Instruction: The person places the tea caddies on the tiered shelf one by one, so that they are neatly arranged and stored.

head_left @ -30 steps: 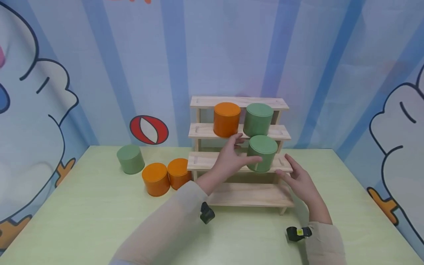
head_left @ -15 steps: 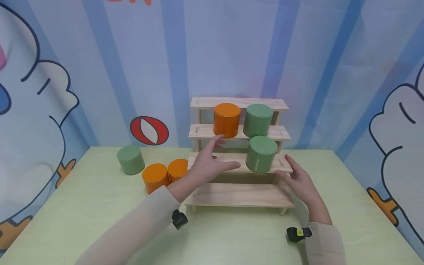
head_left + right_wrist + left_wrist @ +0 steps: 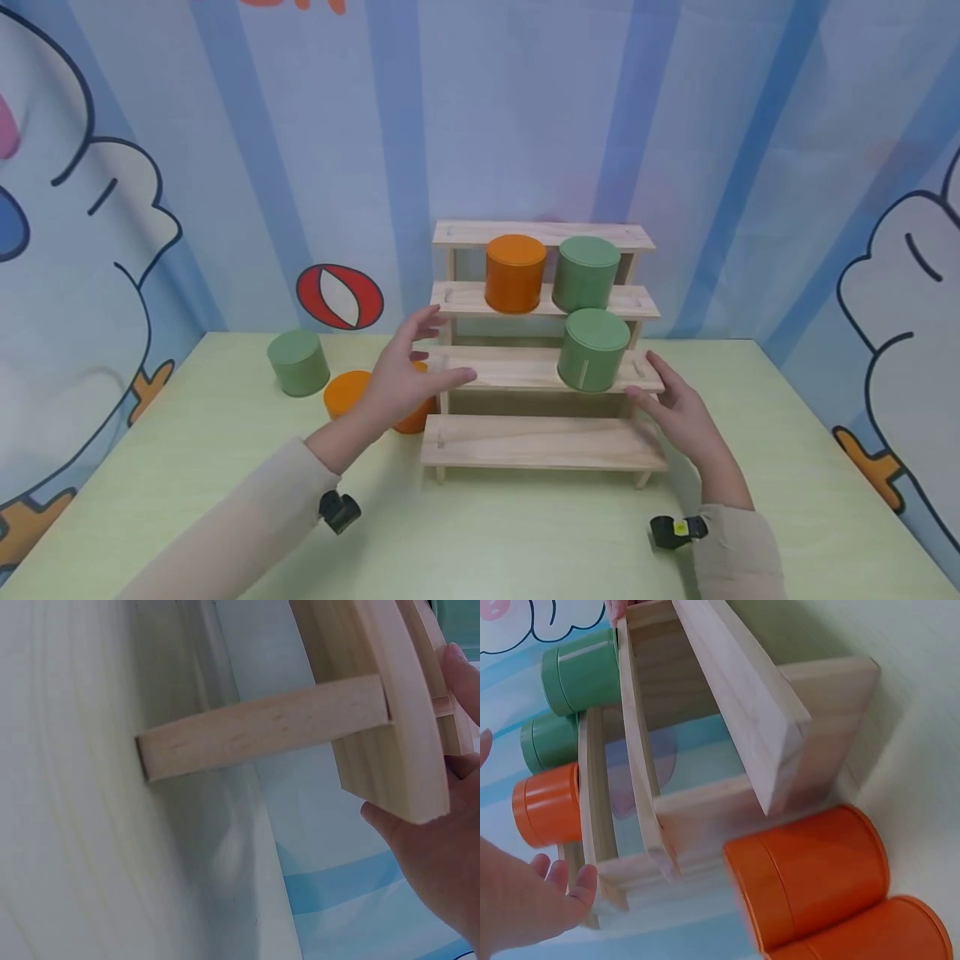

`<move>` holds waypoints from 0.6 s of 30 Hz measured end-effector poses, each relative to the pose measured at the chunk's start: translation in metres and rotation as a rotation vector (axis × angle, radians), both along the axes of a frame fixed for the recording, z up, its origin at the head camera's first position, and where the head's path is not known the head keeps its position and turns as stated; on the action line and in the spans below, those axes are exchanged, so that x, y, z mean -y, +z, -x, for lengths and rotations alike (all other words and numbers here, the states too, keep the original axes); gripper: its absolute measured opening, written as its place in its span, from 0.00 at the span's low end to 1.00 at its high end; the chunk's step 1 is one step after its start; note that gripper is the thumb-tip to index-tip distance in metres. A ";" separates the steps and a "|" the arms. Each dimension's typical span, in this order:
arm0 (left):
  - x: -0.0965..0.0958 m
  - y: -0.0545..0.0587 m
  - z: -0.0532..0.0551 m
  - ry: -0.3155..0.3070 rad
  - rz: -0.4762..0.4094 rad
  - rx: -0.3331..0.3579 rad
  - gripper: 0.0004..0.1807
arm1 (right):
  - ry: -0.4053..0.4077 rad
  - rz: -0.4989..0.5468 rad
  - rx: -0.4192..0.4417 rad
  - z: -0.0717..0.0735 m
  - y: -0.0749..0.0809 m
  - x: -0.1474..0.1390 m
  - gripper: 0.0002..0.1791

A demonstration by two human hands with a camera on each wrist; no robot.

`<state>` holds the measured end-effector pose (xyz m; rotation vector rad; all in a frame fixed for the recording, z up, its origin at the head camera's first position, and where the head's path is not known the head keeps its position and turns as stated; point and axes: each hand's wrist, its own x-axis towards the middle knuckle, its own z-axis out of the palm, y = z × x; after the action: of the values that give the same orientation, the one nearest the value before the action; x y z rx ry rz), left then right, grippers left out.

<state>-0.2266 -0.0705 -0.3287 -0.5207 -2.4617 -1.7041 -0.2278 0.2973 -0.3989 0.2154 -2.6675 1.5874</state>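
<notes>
Spread fingers and thumb show on my left hand [image 3: 401,383], which holds nothing and hovers left of a tiered wooden shelf [image 3: 547,442]. It partly covers two orange tins [image 3: 347,392] on the table in the head view. With thumb in front and fingers behind, my right hand [image 3: 682,417] grips the right end of the shelf's second step from the bottom. A green tin [image 3: 592,354] stands on that same step, near the right hand. One step higher, an orange tin [image 3: 515,275] and another green tin [image 3: 585,275] stand side by side.
A third green tin [image 3: 298,363] stands on the pale table [image 3: 525,533], left of the orange ones. Behind the shelf hangs a blue striped backdrop [image 3: 517,108] with cartoon figures. Dark wrist cameras [image 3: 340,511] sit at both sleeves.
My left hand has moved left, away from the green tin on the second step, to the shelf's left end. The right hand and the tins have stayed in place.
</notes>
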 end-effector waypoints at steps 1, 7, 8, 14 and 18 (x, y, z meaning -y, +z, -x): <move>0.004 -0.001 -0.001 0.009 0.003 -0.007 0.48 | 0.000 0.000 0.000 0.000 0.000 0.000 0.44; 0.027 -0.005 -0.003 0.072 0.026 -0.045 0.48 | -0.005 0.000 0.001 0.000 -0.001 0.000 0.45; 0.031 -0.006 -0.003 0.082 0.032 -0.050 0.48 | -0.006 0.001 0.001 0.000 -0.001 0.000 0.45; 0.054 -0.014 -0.004 0.118 0.063 -0.067 0.48 | -0.009 -0.001 -0.005 0.001 -0.003 -0.002 0.45; 0.069 -0.023 -0.004 0.130 0.082 -0.071 0.48 | -0.006 0.005 -0.003 0.001 -0.003 -0.002 0.45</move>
<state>-0.2231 -0.1394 -0.3513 -0.4118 -2.4651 -1.5156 -0.2286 0.2993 -0.4024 0.2102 -2.6592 1.5901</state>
